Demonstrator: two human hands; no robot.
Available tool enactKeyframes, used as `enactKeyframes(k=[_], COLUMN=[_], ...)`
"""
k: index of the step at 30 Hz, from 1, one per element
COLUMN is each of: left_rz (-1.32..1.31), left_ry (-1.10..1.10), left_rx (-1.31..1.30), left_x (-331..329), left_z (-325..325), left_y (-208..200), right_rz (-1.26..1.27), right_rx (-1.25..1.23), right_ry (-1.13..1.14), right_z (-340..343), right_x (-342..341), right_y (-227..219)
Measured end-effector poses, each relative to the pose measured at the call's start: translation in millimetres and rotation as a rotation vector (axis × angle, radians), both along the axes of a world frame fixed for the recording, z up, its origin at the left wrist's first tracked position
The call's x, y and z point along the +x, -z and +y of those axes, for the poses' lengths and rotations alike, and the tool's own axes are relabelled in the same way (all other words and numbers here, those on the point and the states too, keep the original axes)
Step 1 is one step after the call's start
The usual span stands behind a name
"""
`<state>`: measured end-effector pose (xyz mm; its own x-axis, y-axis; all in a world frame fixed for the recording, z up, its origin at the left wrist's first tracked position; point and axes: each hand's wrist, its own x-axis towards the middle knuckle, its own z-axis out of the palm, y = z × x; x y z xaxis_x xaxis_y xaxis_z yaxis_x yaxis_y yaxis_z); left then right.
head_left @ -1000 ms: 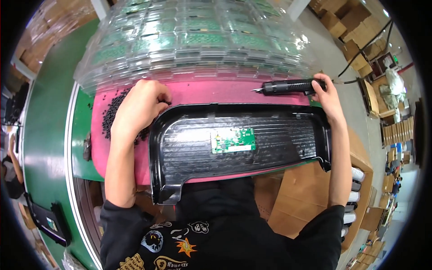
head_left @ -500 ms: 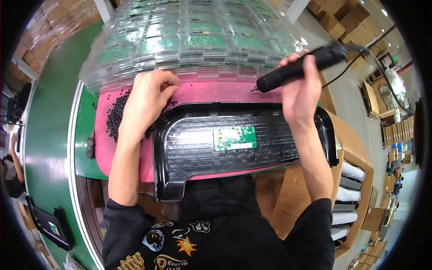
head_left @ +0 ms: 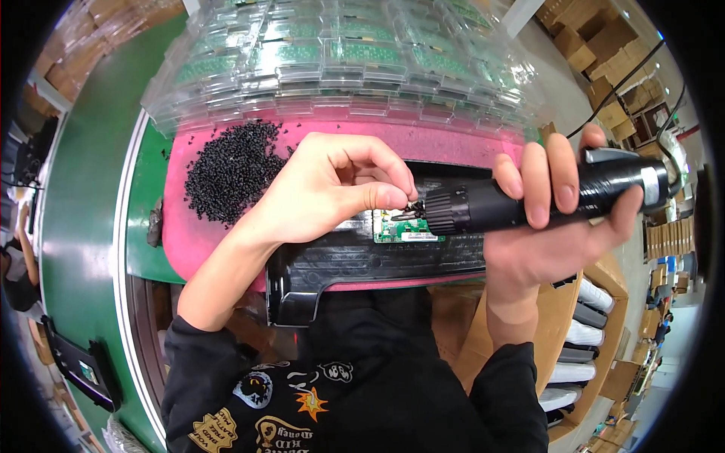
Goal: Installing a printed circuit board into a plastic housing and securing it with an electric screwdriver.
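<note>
My right hand [head_left: 555, 226] is wrapped round a black electric screwdriver [head_left: 479, 208], held nearly level with its bit pointing left. Thumb and forefinger of my left hand [head_left: 317, 189] are pinched together at the bit, with small black screws showing at their tips; how many is hard to make out. Just below the bit lies a green circuit board [head_left: 411, 236], partly hidden by the hand and the tool. It rests inside a long black plastic housing [head_left: 355, 266] on a pink mat [head_left: 181, 253]. A heap of black screws [head_left: 234, 174] is spread on the mat's left side.
Stacked clear plastic trays [head_left: 340, 75] holding green boards rise behind the mat. A green belt [head_left: 91, 204] runs along the left, carrying another black housing [head_left: 83, 366]. At the lower right stands a cardboard box [head_left: 555, 332] of wrapped parts. The screwdriver's cable [head_left: 664, 128] trails off right.
My left hand has moved right from beside the screw heap to above the board. The screwdriver has come down and turned level, its bit meeting my left fingertips. The housing has shifted slightly.
</note>
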<state>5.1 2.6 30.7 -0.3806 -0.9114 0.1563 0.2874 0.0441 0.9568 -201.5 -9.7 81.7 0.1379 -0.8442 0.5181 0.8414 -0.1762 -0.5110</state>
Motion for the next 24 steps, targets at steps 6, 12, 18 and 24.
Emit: enactKeyframes(k=[6, 12, 18, 24], left_rz=[-0.187, -0.469, -0.453, -0.459], left_ry=[-0.072, -0.012, -0.037, -0.062], left_rx=[-0.115, -0.645, -0.688, -0.669], left_x=[-0.6, -1.6, -5.6, -5.3], left_z=[2.0, -2.4, -0.7, 0.9], left_y=[-0.5, 9.7, 7.4, 8.3], right_rz=[0.107, 0.138, 0.158, 0.209], right_rx=[-0.174, -0.275, -0.27, -0.273], right_ry=[-0.001, 0.057, 0.088, 0.092], right_z=[10.8, 12.9, 17.4, 18.3], right_x=[-14.5, -14.4, -12.8, -12.7], right_y=[-10.5, -8.9, -10.0, -9.0])
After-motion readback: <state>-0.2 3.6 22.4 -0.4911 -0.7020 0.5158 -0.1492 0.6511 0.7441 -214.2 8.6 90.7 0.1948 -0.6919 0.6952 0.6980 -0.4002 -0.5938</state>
